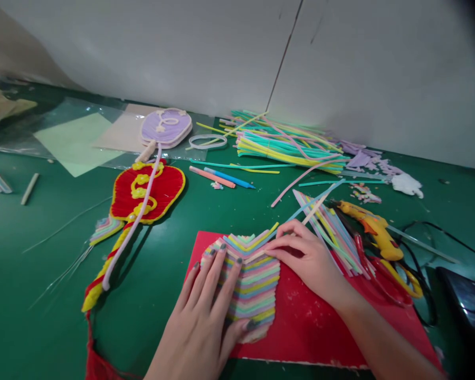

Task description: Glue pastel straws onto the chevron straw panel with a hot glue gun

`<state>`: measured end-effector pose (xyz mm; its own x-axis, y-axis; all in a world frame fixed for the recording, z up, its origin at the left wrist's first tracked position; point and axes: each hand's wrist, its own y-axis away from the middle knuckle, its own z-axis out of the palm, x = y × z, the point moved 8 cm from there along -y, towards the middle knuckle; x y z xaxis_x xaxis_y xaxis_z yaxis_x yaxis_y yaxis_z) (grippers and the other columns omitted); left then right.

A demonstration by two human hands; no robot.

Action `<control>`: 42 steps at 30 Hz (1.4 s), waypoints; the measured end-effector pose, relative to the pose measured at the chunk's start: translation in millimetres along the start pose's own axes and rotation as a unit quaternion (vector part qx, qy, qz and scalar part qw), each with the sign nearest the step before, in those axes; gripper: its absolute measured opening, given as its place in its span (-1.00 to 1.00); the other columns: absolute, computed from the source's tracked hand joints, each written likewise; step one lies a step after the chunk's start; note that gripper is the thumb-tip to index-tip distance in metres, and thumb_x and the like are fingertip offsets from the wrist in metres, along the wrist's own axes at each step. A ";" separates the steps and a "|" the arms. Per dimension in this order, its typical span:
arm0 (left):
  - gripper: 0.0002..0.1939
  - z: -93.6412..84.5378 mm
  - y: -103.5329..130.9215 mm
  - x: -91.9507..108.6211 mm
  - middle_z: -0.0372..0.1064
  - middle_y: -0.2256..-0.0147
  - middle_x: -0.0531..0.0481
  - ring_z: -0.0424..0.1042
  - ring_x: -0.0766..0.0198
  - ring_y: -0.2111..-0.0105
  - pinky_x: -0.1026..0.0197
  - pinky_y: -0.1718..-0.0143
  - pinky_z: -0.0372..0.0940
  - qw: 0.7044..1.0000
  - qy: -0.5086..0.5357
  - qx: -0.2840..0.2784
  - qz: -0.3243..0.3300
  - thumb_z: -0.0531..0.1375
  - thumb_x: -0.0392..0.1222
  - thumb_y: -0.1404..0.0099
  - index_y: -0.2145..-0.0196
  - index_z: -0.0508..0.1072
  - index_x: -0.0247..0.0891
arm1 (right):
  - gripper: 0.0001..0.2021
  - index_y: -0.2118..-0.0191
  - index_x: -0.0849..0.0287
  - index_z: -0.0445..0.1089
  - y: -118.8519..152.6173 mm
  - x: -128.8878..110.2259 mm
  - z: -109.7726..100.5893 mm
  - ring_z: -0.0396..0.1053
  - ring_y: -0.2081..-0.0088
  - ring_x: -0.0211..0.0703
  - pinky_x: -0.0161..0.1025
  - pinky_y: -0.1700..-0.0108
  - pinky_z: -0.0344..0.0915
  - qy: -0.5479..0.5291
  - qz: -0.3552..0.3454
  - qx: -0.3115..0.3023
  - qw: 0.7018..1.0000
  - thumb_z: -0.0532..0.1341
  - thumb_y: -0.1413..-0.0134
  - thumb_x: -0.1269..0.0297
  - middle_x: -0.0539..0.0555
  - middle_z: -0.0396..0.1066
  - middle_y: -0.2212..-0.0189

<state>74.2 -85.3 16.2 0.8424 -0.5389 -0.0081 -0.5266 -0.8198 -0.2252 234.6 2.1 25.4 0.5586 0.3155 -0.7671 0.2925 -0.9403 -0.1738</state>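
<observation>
My left hand [203,295] lies flat with fingers spread across a panel of striped pastel pipe cleaners [257,287], set in V-shaped rows. This panel rests on a red board [301,332]. At its upper right edge, my right hand [306,253] pinches a pale peach pipe cleaner [319,207] between thumb and fingers, against the rows. One end sticks up past the knuckles, beside a blue pipe cleaner [301,210]. Just right of that hand, cut pipe cleaners [336,232] lie in a loose bunch on the board.
A yellow glue gun [374,227] and red-and-yellow-handled scissors [398,277] lie at right, near a black object [465,301]. Behind are a pipe cleaner bundle [285,145] and two pens [221,178]. Left stand a red fan [164,192] and purple fan [148,132].
</observation>
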 end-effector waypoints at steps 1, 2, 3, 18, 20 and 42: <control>-0.34 0.0 0.1 -0.3 -0.03 -0.30 -0.27 0.07 -0.05 -0.25 -0.05 -0.05 0.30 1.000 -0.002 0.000 0.000 -0.03 0.07 -0.37 -0.30 0.03 -0.36 | -0.91 0.33 0.04 0.53 0.0 -0.7 -0.4 0.35 0.21 -0.20 -0.23 0.18 0.37 0.002 -0.004 0.003 1.000 0.25 -0.11 0.30 0.04 0.27 0.29; -0.34 0.1 0.2 -0.7 -0.02 -0.30 -0.25 0.07 -0.04 -0.25 -0.05 -0.06 0.30 1.000 -0.003 0.001 -0.001 -0.03 0.07 -0.37 -0.29 0.05 -0.38 | -0.91 0.32 0.03 0.53 0.0 -1.3 -0.6 0.35 0.21 -0.20 -0.23 0.18 0.37 0.004 -0.007 0.004 1.000 0.25 -0.11 0.30 0.04 0.26 0.29; -0.34 0.1 0.3 -1.0 -0.01 -0.29 -0.24 0.07 -0.03 -0.26 -0.04 -0.06 0.29 1.000 -0.004 0.003 -0.002 -0.04 0.07 -0.37 -0.29 0.06 -0.40 | -0.91 0.32 0.03 0.54 0.0 -1.7 -0.8 0.35 0.21 -0.20 -0.23 0.18 0.37 0.006 -0.009 0.005 1.000 0.25 -0.11 0.30 0.04 0.26 0.30; -0.39 1.9 -0.3 -4.5 0.01 -0.29 -0.24 0.11 0.00 -0.24 -0.04 -0.06 0.29 0.999 0.024 0.013 -0.035 -0.07 0.04 -0.40 -0.28 0.07 -0.36 | -0.91 0.31 0.01 0.53 2.3 6.4 3.4 0.35 0.24 -0.19 -0.28 0.32 0.36 -0.013 0.031 -0.014 0.999 0.24 -0.12 0.27 0.04 0.25 0.29; -0.40 1.9 -0.5 -4.3 0.01 -0.29 -0.25 0.12 -0.02 -0.23 -0.05 -0.06 0.30 0.999 0.030 0.015 -0.036 -0.07 0.03 -0.40 -0.28 0.07 -0.36 | -0.90 0.30 0.01 0.52 2.3 6.6 4.0 0.35 0.23 -0.18 -0.28 0.33 0.36 -0.014 0.034 -0.019 0.999 0.24 -0.12 0.27 0.05 0.25 0.28; -0.39 -0.4 0.7 -5.5 -0.21 -0.35 -0.19 0.03 -0.02 -0.27 -0.02 -0.04 0.33 0.997 0.057 -0.005 -0.044 -0.05 0.00 -0.40 -0.32 -0.04 -0.23 | -0.77 0.08 0.11 0.49 22.8 -23.9 -16.5 0.38 0.32 -0.25 -0.23 0.26 0.42 0.222 -0.104 0.040 0.969 0.15 -0.21 0.35 0.13 0.40 0.10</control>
<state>69.1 -83.0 16.4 0.8669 -0.4833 0.1219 -0.4533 -0.8662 -0.2104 240.7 -24.7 49.9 0.7773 0.5069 -0.3727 0.3837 -0.8514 -0.3577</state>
